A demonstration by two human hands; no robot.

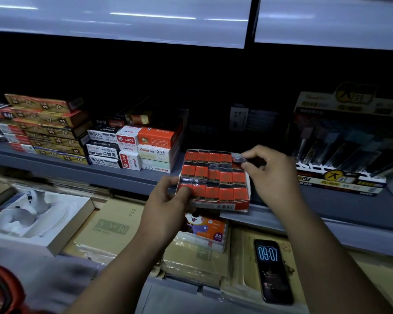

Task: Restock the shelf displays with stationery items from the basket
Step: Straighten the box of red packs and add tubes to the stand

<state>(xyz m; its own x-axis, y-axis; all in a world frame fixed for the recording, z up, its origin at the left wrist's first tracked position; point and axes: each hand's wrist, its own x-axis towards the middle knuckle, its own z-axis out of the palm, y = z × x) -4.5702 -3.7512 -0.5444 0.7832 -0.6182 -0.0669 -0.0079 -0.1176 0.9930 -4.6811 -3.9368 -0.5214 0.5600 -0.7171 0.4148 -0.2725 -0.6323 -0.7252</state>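
An open display box [218, 206] filled with several small red-and-black 2B packs [213, 175] sits tilted at the front edge of the grey shelf [127, 177]. My left hand [168, 200] grips the box's near left corner, thumb on top of the packs. My right hand [268, 171] hovers over the box's far right corner and pinches one small pack [238, 160] between thumb and fingertips. A red basket [0, 288] shows at the bottom left corner.
Stacks of pen and refill boxes [132, 146] fill the shelf to the left. A pen display stand [340, 141] stands on the right. Below lie cardboard boxes [109, 225], a white tray [32, 218], a crayon pack [204, 227] and a phone [272, 270].
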